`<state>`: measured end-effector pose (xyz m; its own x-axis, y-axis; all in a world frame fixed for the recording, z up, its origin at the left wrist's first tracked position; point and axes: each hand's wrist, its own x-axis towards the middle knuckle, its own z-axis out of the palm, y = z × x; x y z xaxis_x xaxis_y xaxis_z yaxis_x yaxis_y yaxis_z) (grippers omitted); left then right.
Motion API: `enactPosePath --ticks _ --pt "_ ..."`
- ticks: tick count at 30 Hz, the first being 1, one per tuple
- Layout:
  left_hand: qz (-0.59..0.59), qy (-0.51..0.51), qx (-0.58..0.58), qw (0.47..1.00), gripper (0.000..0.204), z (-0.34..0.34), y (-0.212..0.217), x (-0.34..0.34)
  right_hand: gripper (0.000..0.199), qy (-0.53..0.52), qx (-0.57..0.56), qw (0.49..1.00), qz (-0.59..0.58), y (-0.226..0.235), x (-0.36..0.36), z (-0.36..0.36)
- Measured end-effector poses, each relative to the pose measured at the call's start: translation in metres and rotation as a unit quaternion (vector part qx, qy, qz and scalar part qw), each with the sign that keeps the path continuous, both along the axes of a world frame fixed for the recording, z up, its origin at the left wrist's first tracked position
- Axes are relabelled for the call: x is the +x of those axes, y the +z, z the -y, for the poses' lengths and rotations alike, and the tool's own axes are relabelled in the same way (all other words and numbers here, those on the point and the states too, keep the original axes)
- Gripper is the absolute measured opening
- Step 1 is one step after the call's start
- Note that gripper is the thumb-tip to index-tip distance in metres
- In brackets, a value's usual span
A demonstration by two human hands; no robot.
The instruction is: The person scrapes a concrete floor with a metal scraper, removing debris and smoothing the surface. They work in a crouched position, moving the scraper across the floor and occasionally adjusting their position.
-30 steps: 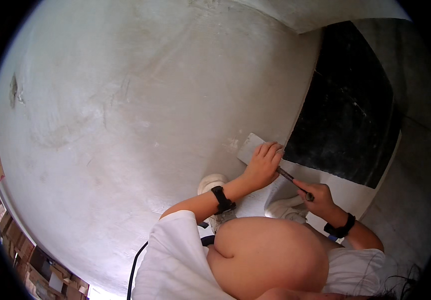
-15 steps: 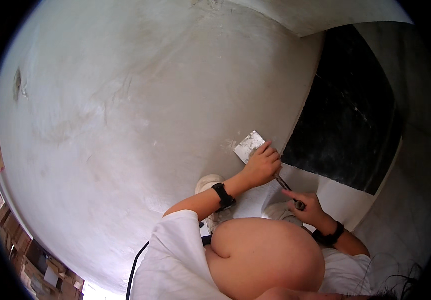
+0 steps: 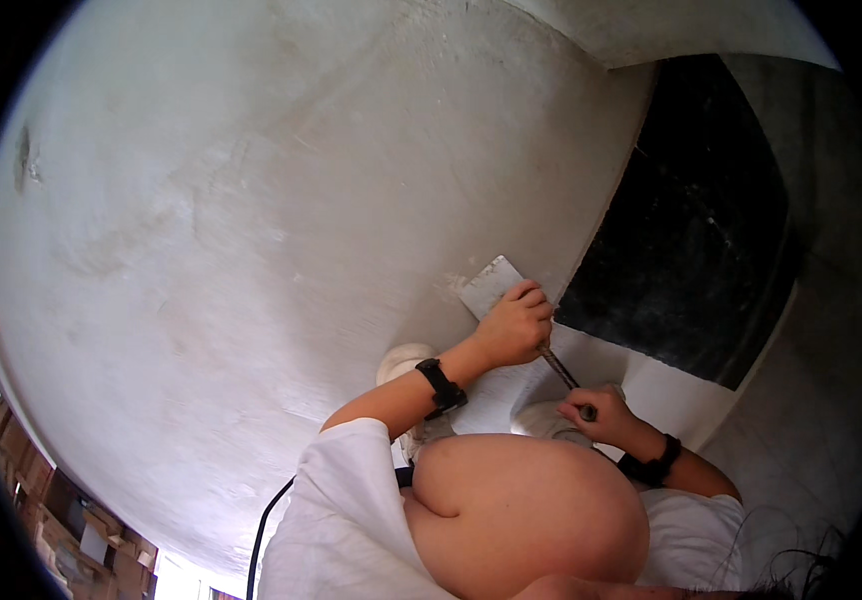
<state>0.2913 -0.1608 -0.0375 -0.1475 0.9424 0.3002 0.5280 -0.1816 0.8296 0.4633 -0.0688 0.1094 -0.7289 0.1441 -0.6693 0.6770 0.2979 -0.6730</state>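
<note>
A flat scraper with a pale, smeared metal blade (image 3: 492, 284) lies against a light grey surface (image 3: 281, 230). My left hand (image 3: 517, 325) is wrapped round the scraper close to the blade, fingertips resting on or near its upper corner. From there the dark handle (image 3: 559, 368) slants down to the right. My right hand (image 3: 606, 414) closes round the handle's end, whose round butt pokes out beside the fingers. A black band sits on each wrist. Pale marks show on the surface beside the blade's far edge.
A large black panel (image 3: 686, 230) lies right of the blade, with a white strip (image 3: 651, 375) along its lower edge. My pale shoes (image 3: 406, 365) are below my hands. Brown cartons (image 3: 81, 530) stand at the far left. A black cable (image 3: 259, 530) runs beside my left sleeve.
The blade and both hands have shifted slightly left and up. My right hand's outstretched finger has curled in round the handle's end. The view has also moved a little.
</note>
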Motion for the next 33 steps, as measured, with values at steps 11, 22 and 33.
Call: enactPosePath --ticks 11,22,33 --pt "-0.001 0.002 -0.031 1.000 0.013 0.000 -0.002 -0.003 0.016 0.022 -0.045 0.999 0.016 -0.019 0.004 -0.013" --pt "-0.034 0.026 -0.049 0.998 0.015 0.008 -0.006 -0.042 0.017 0.054 -0.036 0.998 0.010 -0.020 -0.040 -0.014" --pt "-0.029 0.022 -0.013 0.999 0.015 -0.001 0.001 -0.041 0.021 0.016 -0.041 0.998 -0.032 -0.002 -0.041 -0.018"
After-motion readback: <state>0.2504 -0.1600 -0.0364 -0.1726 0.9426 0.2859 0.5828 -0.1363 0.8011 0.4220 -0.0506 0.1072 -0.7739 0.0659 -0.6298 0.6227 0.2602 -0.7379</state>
